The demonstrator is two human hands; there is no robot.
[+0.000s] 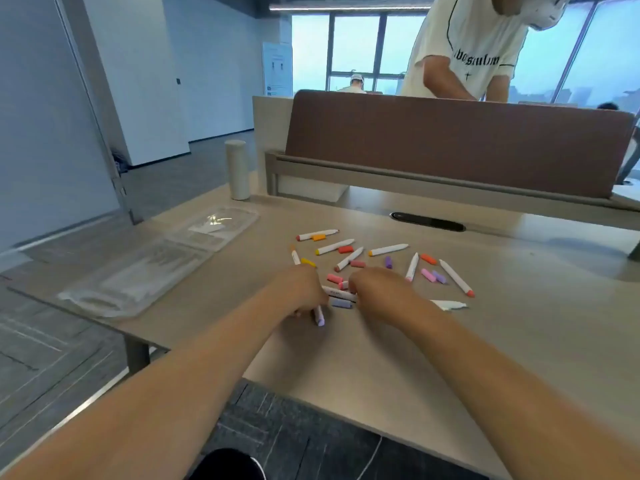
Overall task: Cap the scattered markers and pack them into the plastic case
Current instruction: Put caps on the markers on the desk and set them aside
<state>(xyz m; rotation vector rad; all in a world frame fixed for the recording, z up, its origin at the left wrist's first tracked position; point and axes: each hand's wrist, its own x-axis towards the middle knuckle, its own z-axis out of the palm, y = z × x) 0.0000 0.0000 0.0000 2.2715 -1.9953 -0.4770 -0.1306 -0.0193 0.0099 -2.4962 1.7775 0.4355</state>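
Head view, the only one: left hand is knuckles up, fingers curled round a white marker with lilac end, which sticks out on the near side of that hand. The right hand is close beside it, fingers curled down at a second white marker lying between the two hands. It's blurred, so I cannot tell whether it pinches that marker or only touches it. A lilac plastic cap lies just on the near side of that marker, also between the hands.

Beyond both hands on the beige table, white markers lie scattered with loose caps among them: orange cap, red cap, pink cap, purple cap. A pale marker lies just right of the right hand.

The clear plastic case lies open, well to the left of the left hand, and no marker shows in it.

Progress: early. Probably the first lilac capping is in hand. Nearly every marker seems to need a cap, and packing is not yet begun.
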